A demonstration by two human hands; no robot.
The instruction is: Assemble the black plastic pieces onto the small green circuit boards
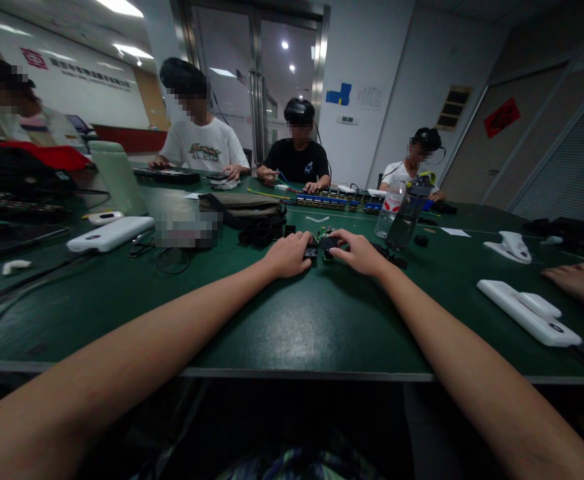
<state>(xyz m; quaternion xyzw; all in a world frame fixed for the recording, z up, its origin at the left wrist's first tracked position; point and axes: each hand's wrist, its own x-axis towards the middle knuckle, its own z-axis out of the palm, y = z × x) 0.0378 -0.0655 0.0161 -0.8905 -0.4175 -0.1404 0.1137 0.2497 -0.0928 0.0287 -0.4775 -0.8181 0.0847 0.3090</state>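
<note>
Both my arms reach forward over the green table. My left hand (289, 255) is closed, its fingers curled against a small dark part (311, 253) whose kind is too small to tell. Just right of it, my right hand (359, 254) pinches a flat black piece (329, 244) between thumb and fingers. A green circuit board (325, 232) shows behind and under that piece, between my two hands. More black parts (262, 233) lie beyond my left hand. My fingertips partly hide the small parts.
A clear water bottle (389, 212) and a dark bottle (410, 217) stand beyond my right hand. White power banks lie left (112, 233) and right (527, 312). A grey-brown bag (245, 205) lies behind. Another person's hand (582, 283) rests at right; several co-workers sit opposite.
</note>
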